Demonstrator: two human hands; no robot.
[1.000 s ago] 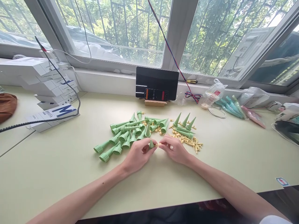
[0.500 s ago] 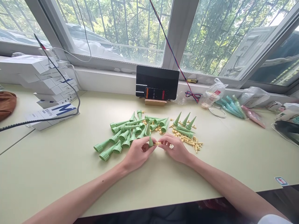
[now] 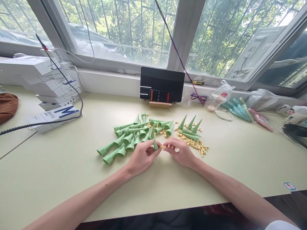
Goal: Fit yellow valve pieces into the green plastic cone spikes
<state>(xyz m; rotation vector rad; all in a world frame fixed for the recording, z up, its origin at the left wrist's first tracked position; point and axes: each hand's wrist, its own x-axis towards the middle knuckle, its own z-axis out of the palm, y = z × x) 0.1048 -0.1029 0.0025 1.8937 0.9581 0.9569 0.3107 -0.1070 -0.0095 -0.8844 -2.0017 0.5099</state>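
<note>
Fingers of the left hand (image 3: 141, 158) were closed on a green cone (image 3: 155, 145), held point up above the table (image 3: 168, 191), between its near edge and the middle. Right hand (image 3: 179, 152): thumb and forefinger pinched a small yellow peg (image 3: 163, 147) at the cone's side; could not tell whether it had entered the cone.

Just beyond the right hand, a loose heap of yellow pegs (image 3: 198, 145). Toward the left edge from the hands, a pile of green cones (image 3: 129, 138), mostly lying flat, wide ends to the near edge. Past the peg heap, three upright cones (image 3: 191, 122) stood in a row.

White boxes (image 3: 57, 89) were stacked toward the far left corner. At the middle of the far edge, a phone (image 3: 161, 95) leaned before a dark tablet (image 3: 162, 78). Right of these, along the same edge, sat a clear plastic bag (image 3: 218, 97). Trees showed through the window (image 3: 115, 35).
</note>
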